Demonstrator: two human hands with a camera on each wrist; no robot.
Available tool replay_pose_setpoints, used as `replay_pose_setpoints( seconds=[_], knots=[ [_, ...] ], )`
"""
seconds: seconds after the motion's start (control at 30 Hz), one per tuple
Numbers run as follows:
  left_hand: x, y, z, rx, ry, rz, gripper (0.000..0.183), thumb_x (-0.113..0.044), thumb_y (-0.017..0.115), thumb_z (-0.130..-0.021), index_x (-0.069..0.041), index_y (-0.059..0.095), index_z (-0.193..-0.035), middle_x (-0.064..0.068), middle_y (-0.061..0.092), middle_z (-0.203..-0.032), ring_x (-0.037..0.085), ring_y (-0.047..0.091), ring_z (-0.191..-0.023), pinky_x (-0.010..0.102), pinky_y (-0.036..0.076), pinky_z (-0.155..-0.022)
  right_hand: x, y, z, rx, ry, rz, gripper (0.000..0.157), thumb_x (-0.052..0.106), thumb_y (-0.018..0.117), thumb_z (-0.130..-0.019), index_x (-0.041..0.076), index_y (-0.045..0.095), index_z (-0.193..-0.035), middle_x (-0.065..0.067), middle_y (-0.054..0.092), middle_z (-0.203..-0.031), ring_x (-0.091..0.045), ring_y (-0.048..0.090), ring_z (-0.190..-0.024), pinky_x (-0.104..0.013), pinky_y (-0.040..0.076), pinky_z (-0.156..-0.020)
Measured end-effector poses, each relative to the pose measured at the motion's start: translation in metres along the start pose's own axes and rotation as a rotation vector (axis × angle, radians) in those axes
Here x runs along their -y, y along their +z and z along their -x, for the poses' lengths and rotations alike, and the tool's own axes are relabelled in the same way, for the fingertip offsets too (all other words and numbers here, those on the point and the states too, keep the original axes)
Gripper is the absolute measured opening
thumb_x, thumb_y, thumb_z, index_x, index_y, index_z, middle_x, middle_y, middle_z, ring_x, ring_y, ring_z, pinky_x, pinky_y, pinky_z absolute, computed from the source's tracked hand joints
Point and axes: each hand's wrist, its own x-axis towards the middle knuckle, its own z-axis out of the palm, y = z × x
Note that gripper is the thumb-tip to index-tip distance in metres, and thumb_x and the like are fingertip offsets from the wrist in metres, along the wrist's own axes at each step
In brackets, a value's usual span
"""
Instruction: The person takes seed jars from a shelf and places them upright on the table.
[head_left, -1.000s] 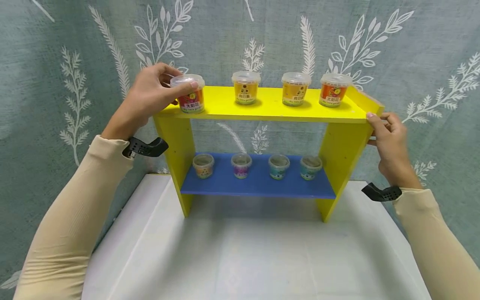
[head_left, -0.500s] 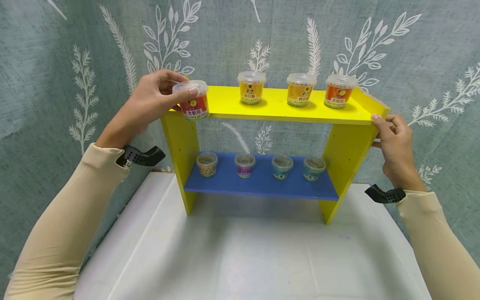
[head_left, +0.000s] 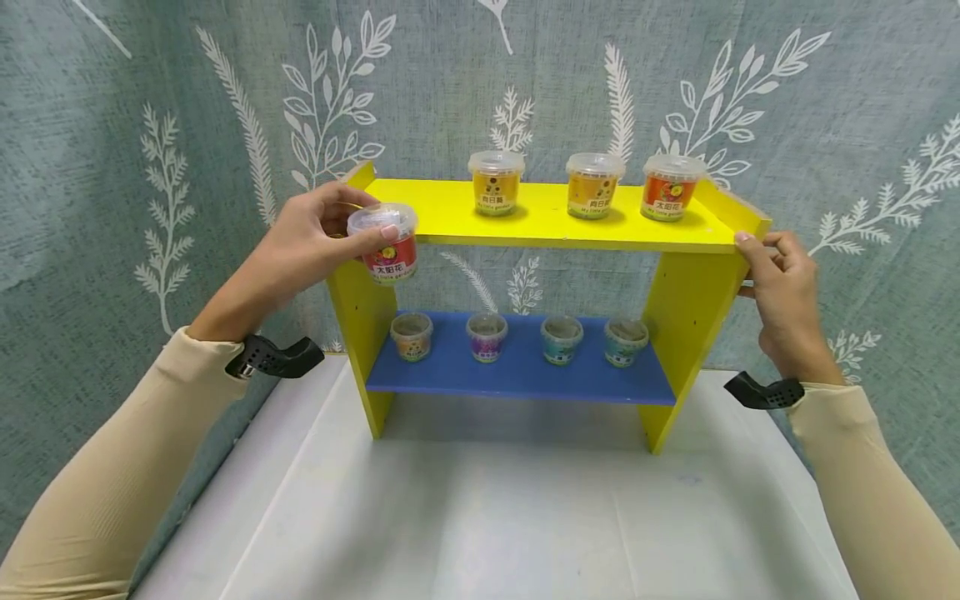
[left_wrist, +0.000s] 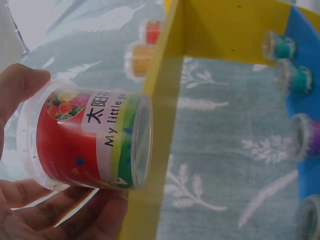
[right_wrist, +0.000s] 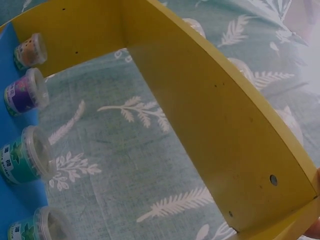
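My left hand [head_left: 318,229] grips a red-labelled plastic cup [head_left: 390,260] with a clear lid, thumb on the near side of the lid. The cup is off the shelf, in front of the left end of the yellow top board [head_left: 450,227]. In the left wrist view the same lidded cup [left_wrist: 80,145] shows its flower picture and green bottom band. At the other end, my right hand [head_left: 787,287] holds the top right corner of the shelf unit [head_left: 686,308], thumb on the front edge. Only a bit of that hand's fingers [right_wrist: 315,227] shows in the right wrist view.
Two yellow-labelled cups [head_left: 496,193] and a red-labelled cup [head_left: 667,198] stand on the top board. Several smaller cups [head_left: 487,343] line the blue lower shelf [head_left: 517,383]. The unit stands on a white table [head_left: 517,517] before a leaf-patterned cloth [head_left: 435,92].
My left hand has lifted the red-labelled cup off the top board, brought it forward and lowered it below the board's front edge. My right hand stays at the corner.
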Motion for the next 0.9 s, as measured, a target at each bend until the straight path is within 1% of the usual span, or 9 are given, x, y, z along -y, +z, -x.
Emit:
replay_pose_setpoints(
  seconds=[0.13, 0.33, 0.53, 0.73, 0.9],
  knots=[
    [0.005, 0.005, 0.007, 0.034, -0.006, -0.023, 0.063, -0.044, 0.078, -0.091, -0.008, 0.054, -0.138, 0.011, 0.064, -0.121, 0.023, 0.062, -0.103, 0.025, 0.053, -0.08, 0.0, 0.001, 0.0, -0.001, -0.004, -0.014, 0.026, 0.038, 0.069, -0.099, 0.017, 0.062, -0.112, -0.006, 0.058, -0.104, -0.015, 0.063, -0.085, -0.017, 0.053, -0.068],
    [0.017, 0.012, 0.017, 0.075, -0.017, -0.071, 0.062, -0.047, 0.079, -0.09, -0.01, 0.057, -0.135, 0.008, 0.064, -0.121, 0.021, 0.061, -0.106, 0.026, 0.052, -0.084, -0.001, 0.001, 0.001, -0.011, -0.002, 0.005, 0.026, 0.039, 0.069, -0.099, 0.017, 0.062, -0.111, -0.006, 0.058, -0.103, -0.015, 0.062, -0.086, -0.018, 0.053, -0.069],
    [0.03, 0.02, 0.029, 0.115, -0.021, -0.072, 0.061, -0.042, 0.079, -0.091, -0.01, 0.056, -0.137, 0.009, 0.063, -0.125, 0.023, 0.06, -0.11, 0.031, 0.052, -0.084, -0.001, 0.002, 0.002, -0.019, 0.002, 0.006, 0.025, 0.039, 0.069, -0.099, 0.017, 0.063, -0.11, -0.006, 0.057, -0.102, -0.014, 0.063, -0.085, -0.017, 0.052, -0.069],
    [0.042, 0.026, 0.04, 0.14, -0.018, -0.05, 0.059, -0.037, 0.081, -0.091, -0.008, 0.056, -0.135, 0.011, 0.064, -0.121, 0.024, 0.062, -0.107, 0.028, 0.054, -0.081, -0.002, 0.001, 0.002, -0.024, 0.009, -0.009, 0.025, 0.039, 0.07, -0.099, 0.017, 0.064, -0.11, -0.006, 0.056, -0.102, -0.015, 0.063, -0.085, -0.017, 0.053, -0.069],
    [0.049, 0.031, 0.049, 0.138, -0.031, -0.046, 0.057, -0.036, 0.082, -0.09, -0.008, 0.057, -0.133, 0.01, 0.064, -0.119, 0.024, 0.061, -0.108, 0.027, 0.055, -0.081, -0.001, 0.003, 0.001, -0.021, 0.0, -0.041, 0.025, 0.037, 0.071, -0.099, 0.016, 0.063, -0.11, -0.007, 0.056, -0.101, -0.015, 0.062, -0.085, -0.017, 0.053, -0.069]
  ],
)
